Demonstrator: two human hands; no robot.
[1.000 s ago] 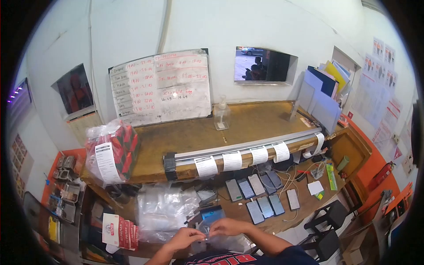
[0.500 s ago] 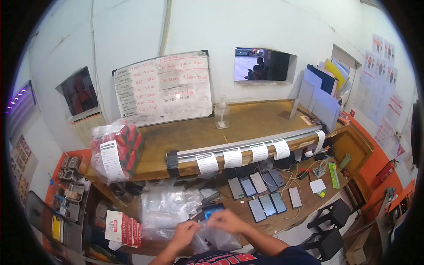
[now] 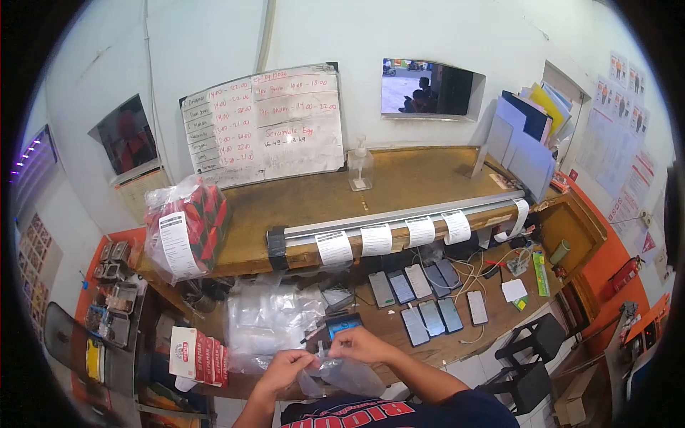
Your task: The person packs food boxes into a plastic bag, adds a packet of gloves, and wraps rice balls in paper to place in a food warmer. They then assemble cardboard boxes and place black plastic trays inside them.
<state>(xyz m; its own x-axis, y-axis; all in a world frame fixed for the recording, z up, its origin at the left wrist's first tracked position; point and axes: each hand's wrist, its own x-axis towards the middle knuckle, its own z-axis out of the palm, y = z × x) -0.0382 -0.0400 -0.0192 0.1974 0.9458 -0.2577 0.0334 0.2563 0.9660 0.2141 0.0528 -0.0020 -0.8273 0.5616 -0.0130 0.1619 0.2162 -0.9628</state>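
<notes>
A clear plastic bag [image 3: 351, 376] hangs low in front of my body. My left hand [image 3: 291, 367] has its fingers closed on the bag's left upper edge. On the other side, my right hand [image 3: 354, 344] pinches the upper edge with bent fingers. Both hands are close together over the front edge of the lower desk. Behind my left hand lies a pile of clear plastic bags [image 3: 275, 317]. A blue object [image 3: 344, 326], partly covered by my right hand, sits just beyond.
Several phones [image 3: 430, 317] lie in rows right of my hands, with tangled cables. Receipts [image 3: 376, 240] hang from a metal rail [image 3: 407, 222]. A bagged red and black bundle [image 3: 187, 228] stands on the upper counter. Red-and-white boxes [image 3: 200, 357] are at left; black stools [image 3: 524, 385] at right.
My hands have come closer together on the bag and shifted slightly up and left. The bag's top looks more gathered between them. The camera view has tilted a little.
</notes>
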